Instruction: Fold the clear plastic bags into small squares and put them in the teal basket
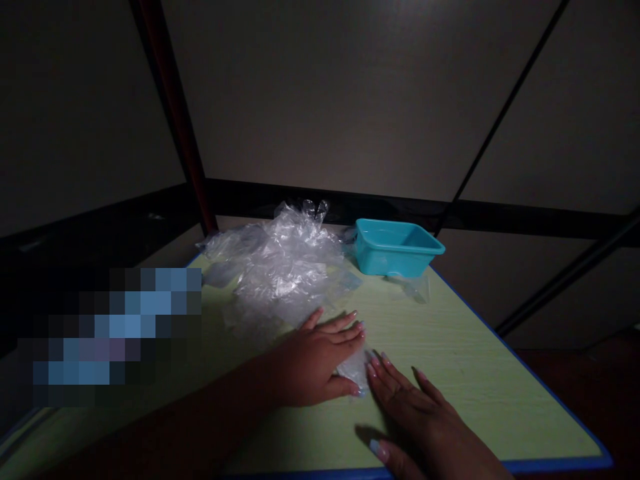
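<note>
A small piece of clear plastic film (pixel 354 368), perhaps a folded bag, lies on the table between my hands. My left hand (pixel 320 360) rests flat across its left side, fingers spread and pointing right. From the right, my right hand (pixel 413 407) touches or nearly touches the film's edge with its fingertips, the fingers stretched out and the thumb apart. Just beyond my left hand spreads a large heap of crumpled clear plastic bags (pixel 290 260). Part of the film is hidden under my left hand.
At the table's far right stands a turquoise plastic basin (pixel 397 250), with a loose clear bag (pixel 415 290) in front of it. The pale green table (pixel 480 387) has a blue edge. Dark panelled walls (pixel 325 100) rise behind it. A blurred-out patch covers the left side.
</note>
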Tool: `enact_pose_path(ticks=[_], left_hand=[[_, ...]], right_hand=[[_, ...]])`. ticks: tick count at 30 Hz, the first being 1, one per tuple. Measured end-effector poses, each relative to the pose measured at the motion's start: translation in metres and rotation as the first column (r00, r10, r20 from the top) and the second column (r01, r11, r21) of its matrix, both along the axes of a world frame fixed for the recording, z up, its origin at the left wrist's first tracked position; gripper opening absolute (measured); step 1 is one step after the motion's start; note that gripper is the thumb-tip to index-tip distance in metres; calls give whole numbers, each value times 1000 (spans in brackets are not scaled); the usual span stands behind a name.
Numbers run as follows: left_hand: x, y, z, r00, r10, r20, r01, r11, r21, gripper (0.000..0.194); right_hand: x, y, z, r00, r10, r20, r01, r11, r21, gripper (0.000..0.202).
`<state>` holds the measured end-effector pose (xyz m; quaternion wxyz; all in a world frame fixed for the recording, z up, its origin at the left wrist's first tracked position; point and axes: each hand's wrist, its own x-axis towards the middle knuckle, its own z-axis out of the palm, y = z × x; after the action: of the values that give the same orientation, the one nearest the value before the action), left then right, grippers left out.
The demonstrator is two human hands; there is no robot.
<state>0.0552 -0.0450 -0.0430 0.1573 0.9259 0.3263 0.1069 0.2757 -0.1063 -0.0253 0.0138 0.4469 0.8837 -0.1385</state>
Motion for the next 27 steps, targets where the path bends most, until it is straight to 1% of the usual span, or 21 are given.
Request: enact_pose_path(ticks=[5, 10, 14, 19, 24, 27], left_hand=[[-1, 1, -1, 1000, 3, 5, -3, 1000, 4, 72], [-2, 2, -1, 1000, 4, 11, -4, 1000, -16, 74], [-2, 1, 0, 1000, 21, 10, -20, 1000, -18, 77], [-2, 1, -1, 999, 29, 19, -29, 1000, 1, 78], [-3, 3, 1, 1000, 22, 17, -22, 1000, -13, 85], [-4, 1, 4, 1000, 8, 28, -7, 1000, -10, 87]], right_hand=[[3, 1, 3, 999, -36, 39, 38, 998, -54, 62], [-7, 1, 5, 999, -50, 0, 50, 999, -19, 64], [-16, 3, -1, 999, -45, -22, 44, 998, -43, 65], [-16, 7, -7, 999, -8, -45, 5, 997, -73, 62], [-9, 4, -9, 997, 7, -73, -8, 1000, -16, 55], [-5, 2, -15, 995, 8, -98, -4, 999, 44, 54]])
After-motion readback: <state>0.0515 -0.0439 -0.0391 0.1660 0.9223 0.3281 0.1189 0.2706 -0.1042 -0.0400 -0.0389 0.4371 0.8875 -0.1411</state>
